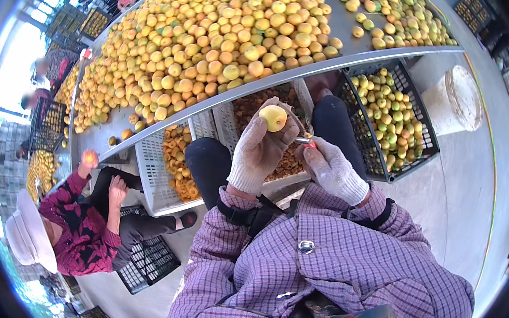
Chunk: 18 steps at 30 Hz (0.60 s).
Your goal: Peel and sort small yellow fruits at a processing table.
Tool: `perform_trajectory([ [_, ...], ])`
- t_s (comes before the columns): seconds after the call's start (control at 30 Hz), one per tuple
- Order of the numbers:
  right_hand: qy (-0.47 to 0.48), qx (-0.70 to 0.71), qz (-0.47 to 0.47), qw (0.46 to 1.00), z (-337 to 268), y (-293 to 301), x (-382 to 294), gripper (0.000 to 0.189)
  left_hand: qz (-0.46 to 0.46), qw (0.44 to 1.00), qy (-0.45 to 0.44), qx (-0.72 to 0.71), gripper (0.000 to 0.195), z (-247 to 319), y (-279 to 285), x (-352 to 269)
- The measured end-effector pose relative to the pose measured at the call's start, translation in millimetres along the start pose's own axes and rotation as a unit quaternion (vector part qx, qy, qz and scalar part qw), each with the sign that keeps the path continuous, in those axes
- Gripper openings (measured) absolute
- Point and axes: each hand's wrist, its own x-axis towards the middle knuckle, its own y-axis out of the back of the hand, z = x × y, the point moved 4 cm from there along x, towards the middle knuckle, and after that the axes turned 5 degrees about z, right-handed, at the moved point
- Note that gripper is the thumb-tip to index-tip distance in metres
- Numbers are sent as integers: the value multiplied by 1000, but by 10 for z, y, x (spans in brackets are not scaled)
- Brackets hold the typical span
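My left hand point(260, 148), in a soiled white knit glove, holds a yellow apricot point(272, 118) up between thumb and fingers. A similar glove covers my right hand point(332, 167). It grips a small tool with a red handle point(311, 144) and a short metal end point(301, 140), just below and right of the fruit and apart from it. The exact kind of tool is unclear, since my fingers hide most of it. Below both hands, between my knees, a crate holds brown-orange scraps point(287, 166). Beyond them, many apricots point(218, 44) are heaped on a metal-rimmed table point(223, 100).
A white crate point(151, 164) with apricot halves point(180, 162) stands left of my knee. To the right are a black crate of greenish apricots point(388, 115) and a white bucket point(454, 100). A co-worker point(78, 235) sits at left, holding an apricot. A yellow hose point(494, 178) crosses the floor.
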Motion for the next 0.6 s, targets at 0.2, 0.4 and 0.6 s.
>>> perform_trajectory([
  [0.2,16,-79,29,996,19,39,-93,27,34,998,-5,45,59,-254,-115,-56],
  [0.4,17,-112,43,993,90,36,-88,28,39,999,8,23,60,-334,-59,-112],
  [0.6,11,-23,33,999,101,0,-95,28,84,996,15,-7,58,-373,15,-197],
])
